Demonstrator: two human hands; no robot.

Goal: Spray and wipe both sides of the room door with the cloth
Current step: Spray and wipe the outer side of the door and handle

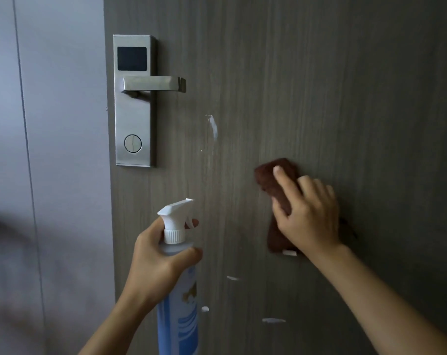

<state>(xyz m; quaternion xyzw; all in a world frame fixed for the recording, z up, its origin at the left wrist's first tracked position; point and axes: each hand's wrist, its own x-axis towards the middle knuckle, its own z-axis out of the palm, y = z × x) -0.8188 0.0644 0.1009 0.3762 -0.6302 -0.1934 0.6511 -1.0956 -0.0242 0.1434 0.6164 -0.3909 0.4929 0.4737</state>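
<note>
- The door (319,85) fills most of our view, its grey wood-grain face close in front of us; white foam streaks (213,126) sit just right of the lock plate and more flecks lie lower down, so we judge this side sprayed and only partly wiped
- The cloth (276,185), brown and folded, lies flat against the door to the right of those streaks — flat so that its whole face rubs the panel
- Our right hand (309,216) presses the cloth to the door with fingers spread over it, the thumb stretched up along its left edge; the palm bears the push rather than a pinch
- Our left hand (158,260) curls round the neck of the spray bottle (177,303), a fingertip on the trigger and the nozzle aimed at the door — held ready, we judge, for another squirt
- The lever handle (153,84) and steel lock plate (134,139) stand near the door's left edge, untouched by either hand
</note>
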